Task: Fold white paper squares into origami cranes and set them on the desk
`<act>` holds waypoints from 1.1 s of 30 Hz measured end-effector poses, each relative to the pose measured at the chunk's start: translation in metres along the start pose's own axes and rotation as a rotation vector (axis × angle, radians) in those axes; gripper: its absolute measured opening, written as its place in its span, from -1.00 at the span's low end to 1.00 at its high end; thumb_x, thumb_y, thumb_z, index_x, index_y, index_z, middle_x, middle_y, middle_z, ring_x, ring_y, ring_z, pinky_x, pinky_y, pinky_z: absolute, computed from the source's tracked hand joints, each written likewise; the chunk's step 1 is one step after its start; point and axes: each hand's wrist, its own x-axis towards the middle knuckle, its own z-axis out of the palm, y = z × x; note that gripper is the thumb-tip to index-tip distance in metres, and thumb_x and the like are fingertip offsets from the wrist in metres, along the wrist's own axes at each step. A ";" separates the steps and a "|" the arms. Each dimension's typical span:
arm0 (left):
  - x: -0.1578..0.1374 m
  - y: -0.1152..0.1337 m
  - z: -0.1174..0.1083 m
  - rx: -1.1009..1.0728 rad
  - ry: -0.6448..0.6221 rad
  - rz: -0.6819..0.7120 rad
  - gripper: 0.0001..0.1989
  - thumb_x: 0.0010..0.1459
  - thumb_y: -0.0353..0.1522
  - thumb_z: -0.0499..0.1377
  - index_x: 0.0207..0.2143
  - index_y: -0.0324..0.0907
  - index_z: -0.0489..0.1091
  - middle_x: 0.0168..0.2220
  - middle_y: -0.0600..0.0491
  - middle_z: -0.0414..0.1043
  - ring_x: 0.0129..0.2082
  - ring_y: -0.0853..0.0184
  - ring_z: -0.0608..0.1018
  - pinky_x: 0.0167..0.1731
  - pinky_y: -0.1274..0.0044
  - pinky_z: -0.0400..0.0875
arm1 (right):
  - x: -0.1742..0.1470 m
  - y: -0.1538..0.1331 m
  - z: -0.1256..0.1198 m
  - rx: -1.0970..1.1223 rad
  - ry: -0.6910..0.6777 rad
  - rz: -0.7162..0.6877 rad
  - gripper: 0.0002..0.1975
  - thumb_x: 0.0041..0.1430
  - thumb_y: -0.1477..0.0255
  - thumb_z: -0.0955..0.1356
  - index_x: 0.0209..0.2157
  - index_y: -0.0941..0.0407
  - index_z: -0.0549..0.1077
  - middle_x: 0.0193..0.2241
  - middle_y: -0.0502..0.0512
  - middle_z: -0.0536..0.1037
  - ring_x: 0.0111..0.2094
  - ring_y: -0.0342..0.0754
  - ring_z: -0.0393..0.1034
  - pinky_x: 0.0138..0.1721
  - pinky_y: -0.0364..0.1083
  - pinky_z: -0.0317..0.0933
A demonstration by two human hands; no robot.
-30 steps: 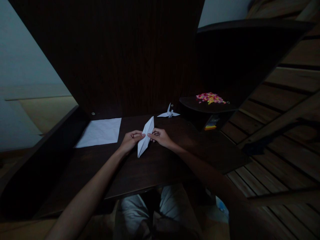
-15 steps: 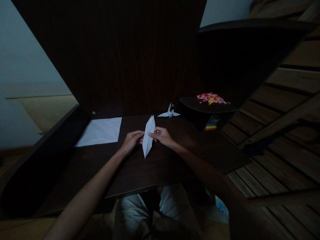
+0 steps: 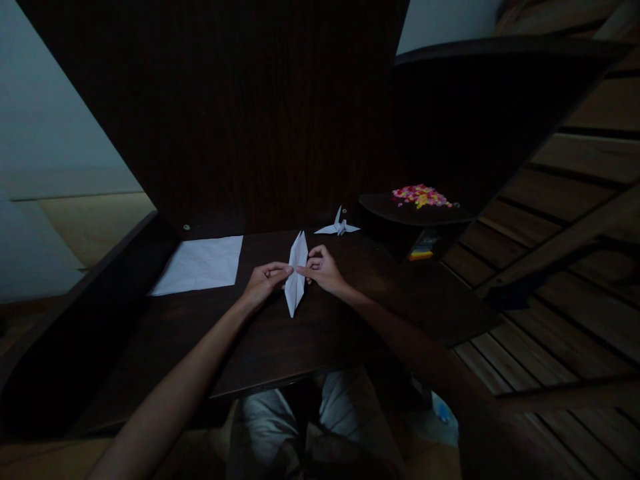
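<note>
A folded white origami paper [image 3: 297,293], long and diamond-shaped with pointed ends, is held just above the dark desk [image 3: 260,347]. My left hand [image 3: 264,283] grips its left edge, thumb on the front face. From the right, my right hand [image 3: 324,272] pinches it, with the thumb laid across its middle and the fingers curled behind the right edge. Both thumbs nearly meet at the centre crease. Beyond the right hand, a finished-looking paper crane [image 3: 341,228] stands near the back panel.
White paper sheets [image 3: 200,265] lie at the desk's back left. On a small corner shelf [image 3: 385,208] at the right is a heap of small pink, red and yellow pieces [image 3: 421,196]. Under that shelf sits a yellow-edged item [image 3: 421,255]. A raised side panel [image 3: 90,313] bounds the left.
My left thumb has come round onto the front of the folded paper, beside the right thumb. The paper has turned slightly, and the right fingers have shifted a little upward.
</note>
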 end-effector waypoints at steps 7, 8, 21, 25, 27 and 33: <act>0.001 -0.002 0.000 0.034 -0.012 0.017 -0.61 -0.24 -0.17 0.40 -0.40 -0.25 0.49 -0.54 0.07 0.49 -0.59 0.45 0.42 -0.52 0.60 0.29 | -0.003 -0.005 0.000 -0.080 -0.103 -0.060 -0.62 -0.17 0.20 0.49 -0.52 0.13 0.28 -0.62 -0.12 0.34 -0.64 -0.25 0.25 -0.65 -0.24 0.19; 0.001 -0.002 0.000 0.039 -0.009 0.017 -0.61 -0.25 -0.17 0.40 -0.41 -0.25 0.49 -0.55 0.08 0.49 -0.60 0.45 0.42 -0.52 0.59 0.29 | -0.004 -0.006 0.001 -0.081 -0.111 -0.063 -0.63 -0.16 0.20 0.48 -0.52 0.13 0.30 -0.62 -0.11 0.34 -0.64 -0.25 0.24 -0.65 -0.24 0.18; -0.001 -0.001 0.004 0.107 -0.030 0.055 -0.61 -0.27 -0.18 0.41 -0.43 -0.26 0.48 -0.51 0.04 0.52 -0.56 0.41 0.48 -0.51 0.57 0.36 | -0.002 0.000 0.002 -0.070 -0.139 0.036 -0.63 -0.08 0.12 0.43 -0.54 0.17 0.39 -0.63 -0.07 0.38 -0.65 -0.24 0.24 -0.65 -0.23 0.16; -0.001 -0.002 0.004 0.094 -0.035 0.052 -0.64 -0.26 -0.19 0.40 -0.44 -0.25 0.47 -0.53 0.05 0.51 -0.56 0.40 0.48 -0.51 0.57 0.38 | -0.002 -0.001 0.001 -0.074 -0.135 0.042 -0.66 -0.07 0.16 0.42 -0.56 0.16 0.38 -0.66 -0.09 0.37 -0.67 -0.25 0.24 -0.66 -0.24 0.16; -0.001 -0.002 0.005 0.097 -0.032 0.050 -0.65 -0.23 -0.19 0.39 -0.44 -0.25 0.48 -0.54 0.06 0.50 -0.56 0.40 0.47 -0.51 0.56 0.38 | -0.002 -0.002 0.001 -0.071 -0.126 0.044 -0.69 -0.05 0.19 0.40 -0.55 0.15 0.37 -0.69 -0.11 0.35 -0.68 -0.24 0.23 -0.67 -0.24 0.15; -0.003 0.001 0.006 0.108 0.003 0.051 -0.67 -0.17 -0.16 0.35 -0.45 -0.25 0.50 -0.54 0.06 0.49 -0.56 0.38 0.47 -0.52 0.55 0.36 | -0.002 -0.006 0.000 -0.065 -0.109 0.047 -0.78 -0.03 0.27 0.39 -0.50 0.12 0.36 -0.71 -0.14 0.35 -0.69 -0.23 0.24 -0.67 -0.24 0.16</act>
